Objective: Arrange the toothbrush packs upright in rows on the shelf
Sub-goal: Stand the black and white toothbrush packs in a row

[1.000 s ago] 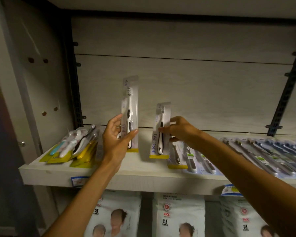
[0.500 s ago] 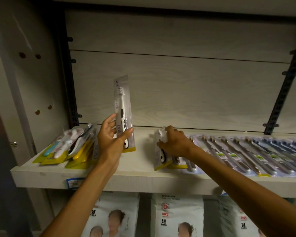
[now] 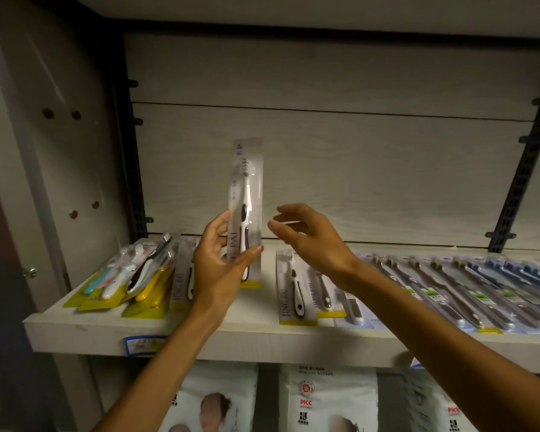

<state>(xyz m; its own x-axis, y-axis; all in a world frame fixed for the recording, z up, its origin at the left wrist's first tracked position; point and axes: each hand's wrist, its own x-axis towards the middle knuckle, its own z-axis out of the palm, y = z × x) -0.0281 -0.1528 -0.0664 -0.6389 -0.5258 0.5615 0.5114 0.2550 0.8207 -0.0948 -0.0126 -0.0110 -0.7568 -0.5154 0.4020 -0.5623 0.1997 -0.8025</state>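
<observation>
The left hand (image 3: 222, 269) pinches one toothbrush pack (image 3: 246, 210) upright, its foot at or just above the shelf (image 3: 262, 338); the right hand (image 3: 312, 238) hovers beside it, fingers loosely spread, holding nothing. Released unsupported, the thin pack would likely topple onto the flat packs (image 3: 296, 294) nearby, being well forward of the back panel (image 3: 356, 169).

I've got one clear toothbrush pack (image 3: 246, 210) upright at frame centre; other packs (image 3: 296, 291) lie flat on the shelf (image 3: 262, 335).
</observation>
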